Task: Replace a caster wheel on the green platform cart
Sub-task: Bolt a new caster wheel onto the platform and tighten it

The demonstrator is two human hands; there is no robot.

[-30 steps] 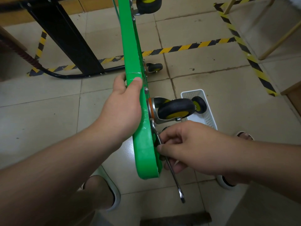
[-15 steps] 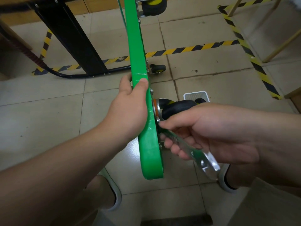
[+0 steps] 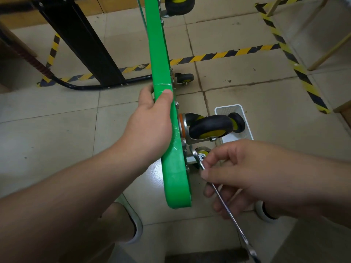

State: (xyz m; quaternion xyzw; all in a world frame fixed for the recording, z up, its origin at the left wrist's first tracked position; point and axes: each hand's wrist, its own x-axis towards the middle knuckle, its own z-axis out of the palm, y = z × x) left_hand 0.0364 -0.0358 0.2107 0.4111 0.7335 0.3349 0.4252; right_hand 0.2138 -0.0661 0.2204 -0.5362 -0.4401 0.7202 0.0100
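L hand (image 3: 150, 126) grips cart (image 3: 174, 177) rim | R hand (image 3: 247, 175) fingers (image 3: 209, 175) pinch wrench (image 3: 236, 228) nr caster (image 3: 209, 127) | cart prob. stiff, tippy: hold rim

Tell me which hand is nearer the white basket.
Right. The right hand, holding a wrench, sits just in front of the basket; the left hand grips the green cart's edge, across the cart from it.

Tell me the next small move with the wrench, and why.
Probably swing the wrench a short stroke. Its head sits at a fastener beside the caster, the right hand pinches the shaft, and the left hand grips the upended green cart, steadying it.
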